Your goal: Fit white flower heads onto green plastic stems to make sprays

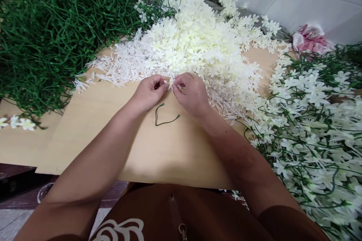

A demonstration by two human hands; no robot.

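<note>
Green and thin, a bent stem (156, 117) lies on the tan cardboard (181, 154) between the forearms, on the body's side of both hands. One leg points away from the body, its tip just short of the left hand (149, 92), the nearer one; the other leg points rightward (so no single long axis). Beyond it, left and right hand (194, 93) meet, fingertips pinching a small white flower (170, 83), its facing too small to tell. Farther off, white blossoms (198, 37) are heaped.
</note>
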